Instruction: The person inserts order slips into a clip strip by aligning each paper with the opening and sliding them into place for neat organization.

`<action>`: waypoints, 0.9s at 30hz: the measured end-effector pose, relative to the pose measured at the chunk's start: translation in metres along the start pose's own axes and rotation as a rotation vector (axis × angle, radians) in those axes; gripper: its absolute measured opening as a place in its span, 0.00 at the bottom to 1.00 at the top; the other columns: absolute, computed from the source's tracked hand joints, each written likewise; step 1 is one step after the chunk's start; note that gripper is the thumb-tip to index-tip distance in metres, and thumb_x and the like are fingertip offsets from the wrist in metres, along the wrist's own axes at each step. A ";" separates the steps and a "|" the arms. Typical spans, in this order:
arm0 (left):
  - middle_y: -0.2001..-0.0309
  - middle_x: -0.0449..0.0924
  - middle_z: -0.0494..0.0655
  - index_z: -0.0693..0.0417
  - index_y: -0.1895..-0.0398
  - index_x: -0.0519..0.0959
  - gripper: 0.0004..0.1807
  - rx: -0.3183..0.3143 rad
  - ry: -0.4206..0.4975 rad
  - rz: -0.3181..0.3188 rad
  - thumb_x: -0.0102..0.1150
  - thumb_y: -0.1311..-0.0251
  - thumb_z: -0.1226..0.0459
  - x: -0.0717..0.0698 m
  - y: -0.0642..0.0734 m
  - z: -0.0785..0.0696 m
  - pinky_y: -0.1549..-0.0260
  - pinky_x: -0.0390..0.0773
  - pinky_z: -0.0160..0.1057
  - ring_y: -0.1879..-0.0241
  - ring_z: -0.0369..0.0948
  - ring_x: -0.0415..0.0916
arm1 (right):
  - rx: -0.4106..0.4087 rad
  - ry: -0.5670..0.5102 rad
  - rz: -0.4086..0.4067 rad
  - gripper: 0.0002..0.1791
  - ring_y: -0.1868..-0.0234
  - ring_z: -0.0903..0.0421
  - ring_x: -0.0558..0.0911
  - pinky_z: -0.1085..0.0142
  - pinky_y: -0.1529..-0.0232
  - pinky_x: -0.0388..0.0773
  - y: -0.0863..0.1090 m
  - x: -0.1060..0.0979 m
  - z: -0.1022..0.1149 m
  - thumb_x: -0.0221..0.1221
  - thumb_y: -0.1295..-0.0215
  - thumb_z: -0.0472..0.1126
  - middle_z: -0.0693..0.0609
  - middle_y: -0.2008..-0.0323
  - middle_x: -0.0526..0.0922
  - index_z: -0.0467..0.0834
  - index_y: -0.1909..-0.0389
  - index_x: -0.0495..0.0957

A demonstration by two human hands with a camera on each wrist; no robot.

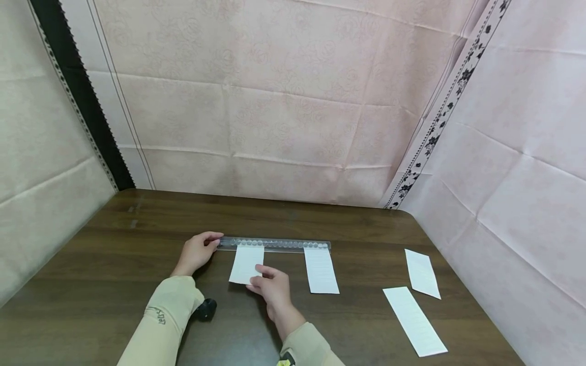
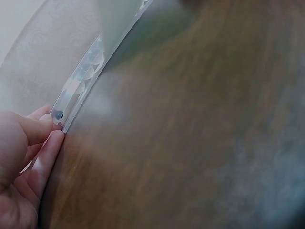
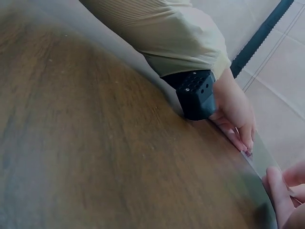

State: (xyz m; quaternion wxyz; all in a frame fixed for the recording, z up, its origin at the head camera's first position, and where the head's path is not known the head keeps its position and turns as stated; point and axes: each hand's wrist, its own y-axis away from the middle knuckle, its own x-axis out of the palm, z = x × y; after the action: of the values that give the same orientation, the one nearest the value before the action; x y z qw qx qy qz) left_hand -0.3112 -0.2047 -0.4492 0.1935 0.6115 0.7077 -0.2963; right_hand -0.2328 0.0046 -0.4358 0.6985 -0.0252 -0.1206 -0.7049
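A clear plastic ticket rail [image 1: 284, 245] with a row of round discs lies across the table. My left hand [image 1: 197, 253] pinches its left end between thumb and fingers, which the left wrist view also shows at the rail's end [image 2: 78, 86]. With thumb and fingers, my right hand [image 1: 273, 294] holds the lower right corner of a white paper slip [image 1: 244, 265]. That slip's top edge meets the rail near its left part. Another lined paper slip [image 1: 322, 274] hangs from the rail's right part. In the right wrist view, my right hand [image 3: 288, 195] shows only partly at the edge.
Two loose paper slips, a shorter one [image 1: 423, 273] and a longer one [image 1: 414, 321], lie on the right of the brown wooden table [image 1: 348, 335]. A pale patterned cloth [image 1: 274, 127] rises behind and at both sides. A black camera [image 3: 198, 95] sits on my left wrist.
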 end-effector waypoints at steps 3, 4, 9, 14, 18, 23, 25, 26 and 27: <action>0.49 0.76 0.59 0.58 0.48 0.78 0.14 0.004 0.000 -0.003 0.51 0.34 0.65 0.000 0.000 -0.001 0.51 0.69 0.54 0.51 0.54 0.72 | 0.011 0.002 0.006 0.20 0.75 0.57 0.79 0.63 0.65 0.80 -0.001 -0.001 -0.001 0.57 0.50 0.18 0.35 0.58 0.73 0.23 0.52 0.74; 0.49 0.76 0.59 0.58 0.48 0.78 0.14 0.006 0.000 -0.003 0.51 0.34 0.65 0.000 0.000 -0.001 0.51 0.69 0.54 0.51 0.54 0.72 | 0.012 0.002 0.005 0.20 0.75 0.57 0.79 0.62 0.65 0.80 -0.002 -0.001 -0.002 0.57 0.50 0.18 0.34 0.57 0.73 0.23 0.52 0.73; 0.50 0.77 0.59 0.58 0.48 0.78 0.14 0.008 0.003 -0.003 0.51 0.34 0.65 0.000 0.001 -0.001 0.51 0.69 0.54 0.52 0.53 0.72 | 0.020 -0.012 -0.003 0.20 0.74 0.56 0.80 0.63 0.64 0.80 -0.002 -0.003 -0.003 0.57 0.50 0.17 0.34 0.54 0.73 0.22 0.52 0.73; 0.49 0.77 0.59 0.58 0.48 0.78 0.14 0.007 0.002 -0.003 0.51 0.34 0.65 -0.001 0.001 -0.001 0.51 0.69 0.54 0.52 0.53 0.72 | 0.032 -0.010 -0.007 0.20 0.75 0.57 0.80 0.63 0.64 0.80 -0.002 -0.006 -0.003 0.57 0.49 0.18 0.35 0.58 0.73 0.23 0.52 0.74; 0.49 0.76 0.59 0.57 0.48 0.78 0.14 0.000 0.005 -0.001 0.51 0.34 0.64 -0.001 0.002 -0.002 0.50 0.69 0.54 0.51 0.54 0.72 | 0.040 0.002 -0.013 0.20 0.75 0.57 0.80 0.63 0.65 0.80 -0.003 -0.008 -0.002 0.57 0.50 0.18 0.33 0.53 0.73 0.24 0.53 0.74; 0.49 0.76 0.59 0.57 0.48 0.78 0.14 0.002 0.005 -0.002 0.50 0.34 0.65 -0.001 0.002 -0.002 0.50 0.68 0.54 0.50 0.54 0.71 | 0.050 0.018 -0.013 0.19 0.74 0.57 0.80 0.63 0.64 0.80 -0.004 -0.012 -0.002 0.57 0.49 0.19 0.32 0.49 0.71 0.25 0.53 0.75; 0.48 0.76 0.59 0.58 0.47 0.77 0.15 0.009 0.005 0.000 0.50 0.33 0.65 -0.001 0.002 -0.002 0.50 0.68 0.55 0.49 0.54 0.71 | 0.054 0.024 -0.015 0.19 0.74 0.57 0.81 0.63 0.64 0.80 -0.004 -0.013 -0.001 0.58 0.49 0.19 0.32 0.48 0.71 0.25 0.53 0.75; 0.48 0.76 0.59 0.58 0.47 0.77 0.15 0.012 0.005 0.001 0.50 0.33 0.65 -0.001 0.002 -0.002 0.50 0.68 0.55 0.49 0.55 0.71 | 0.056 0.026 -0.016 0.19 0.74 0.57 0.81 0.63 0.64 0.80 -0.004 -0.014 -0.001 0.58 0.49 0.19 0.31 0.48 0.70 0.25 0.53 0.75; 0.48 0.76 0.59 0.58 0.47 0.77 0.15 0.014 0.005 0.002 0.50 0.33 0.65 -0.001 0.002 -0.002 0.50 0.68 0.55 0.49 0.55 0.71 | 0.058 0.026 -0.017 0.19 0.73 0.57 0.81 0.63 0.64 0.80 -0.004 -0.015 -0.001 0.58 0.48 0.19 0.31 0.47 0.70 0.25 0.53 0.75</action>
State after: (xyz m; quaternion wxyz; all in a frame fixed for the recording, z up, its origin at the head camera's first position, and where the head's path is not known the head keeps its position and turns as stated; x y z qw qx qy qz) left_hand -0.3085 -0.2044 -0.4477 0.1879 0.6144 0.7053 -0.2997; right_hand -0.2365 0.0187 -0.4399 0.6943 0.0054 -0.1323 -0.7074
